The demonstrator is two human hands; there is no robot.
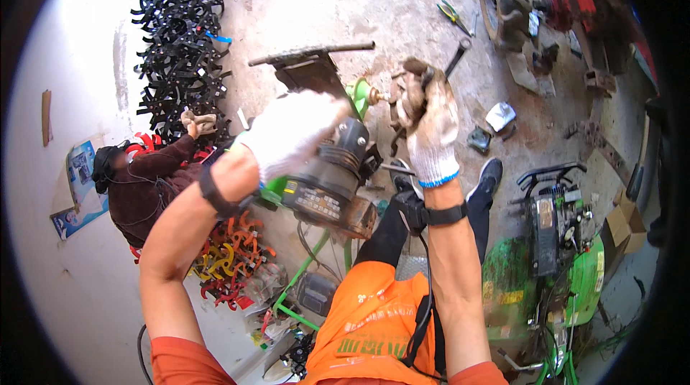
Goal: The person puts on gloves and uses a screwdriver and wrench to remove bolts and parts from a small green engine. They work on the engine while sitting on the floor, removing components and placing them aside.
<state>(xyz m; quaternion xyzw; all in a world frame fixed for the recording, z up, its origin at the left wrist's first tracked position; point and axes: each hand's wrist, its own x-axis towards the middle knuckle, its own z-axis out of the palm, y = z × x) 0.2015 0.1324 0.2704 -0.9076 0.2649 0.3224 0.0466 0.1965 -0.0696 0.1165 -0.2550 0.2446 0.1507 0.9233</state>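
My right hand (429, 108), in a stained white work glove with a blue cuff edge, is closed round a dark wrench (457, 58). The wrench's ring end sticks up past the fingers. Just left of that hand is a green flanged part (363, 94) with a short metal shaft pointing toward it. My left hand (295, 130), in a white glove smeared by motion, is over a machine with a black cylindrical motor body (327, 177); its fingers cannot be made out. A dark metal plate with a crossbar (313, 58) rises behind that hand.
A green tube stand (295, 306) is below the machine. Black curved tiller blades (180, 47) are heaped at left, beside another person (154, 191) wearing gloves. Green-handled pliers (453, 17) lie on the floor. A green engine machine (550, 241) and a big tyre (503, 4) stand at right.
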